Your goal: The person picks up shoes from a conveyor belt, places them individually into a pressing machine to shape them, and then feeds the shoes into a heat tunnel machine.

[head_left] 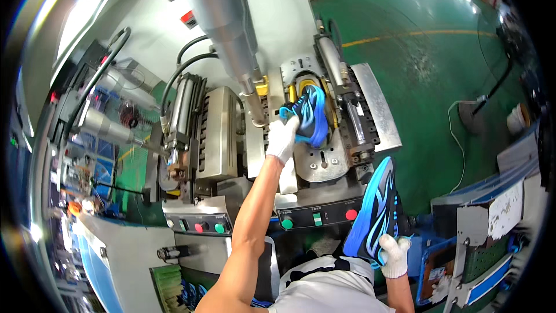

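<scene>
My left hand (284, 138), in a white glove, reaches forward to the machine and grips a blue-and-black sports shoe (314, 117) by its collar end. That shoe is in the right-hand station, over a metal bed plate (321, 165) with yellow parts beside it. Low on the right, my right hand (395, 256), also gloved, is closed on the end of a second blue-and-black sports shoe (373, 211). This shoe stands toe up, with its patterned blue sole side showing, in front of the machine's right corner. The fingers behind each shoe are partly hidden.
A thick metal cylinder (223, 29) hangs just left of my left hand. Slanted cylinders (333, 61) flank the station. Green and red buttons (351, 214) line the front panel. A blue-edged rack (486, 278) stands at right. More shoes (194, 294) lie low at left.
</scene>
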The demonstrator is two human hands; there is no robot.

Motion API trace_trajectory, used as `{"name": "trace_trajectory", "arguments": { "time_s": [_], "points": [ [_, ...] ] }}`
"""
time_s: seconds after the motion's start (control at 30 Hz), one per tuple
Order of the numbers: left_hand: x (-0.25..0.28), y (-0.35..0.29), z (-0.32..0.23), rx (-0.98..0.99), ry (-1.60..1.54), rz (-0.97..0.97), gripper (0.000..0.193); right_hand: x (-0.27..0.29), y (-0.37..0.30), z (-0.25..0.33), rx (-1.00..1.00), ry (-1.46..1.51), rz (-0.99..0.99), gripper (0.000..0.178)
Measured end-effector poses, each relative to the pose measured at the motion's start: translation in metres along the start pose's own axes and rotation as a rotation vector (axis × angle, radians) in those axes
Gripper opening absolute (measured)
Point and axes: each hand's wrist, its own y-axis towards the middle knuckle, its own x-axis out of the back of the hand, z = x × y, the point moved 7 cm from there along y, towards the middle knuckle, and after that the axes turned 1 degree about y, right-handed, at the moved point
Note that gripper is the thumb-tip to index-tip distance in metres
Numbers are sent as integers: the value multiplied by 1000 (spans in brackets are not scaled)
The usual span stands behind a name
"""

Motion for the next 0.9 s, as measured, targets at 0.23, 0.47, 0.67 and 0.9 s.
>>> {"name": "trace_trajectory", "arguments": {
  "time_s": [0.23,0.47,0.67,0.9],
  "points": [
    [90,-195,123,-173,-548,65,66,-158,97,56,228,-61,306,28],
    [134,-358,260,194,-425,-109,56,-323,325,85,693,-1450,-31,43],
    [118,-504,431,693,-97,-643,78,-361,342,41,621,-1599,159,41],
    [53,-527,529,862,-60,-1010,80,-339,365,18,342,-1059,510,9]
  ]
}}
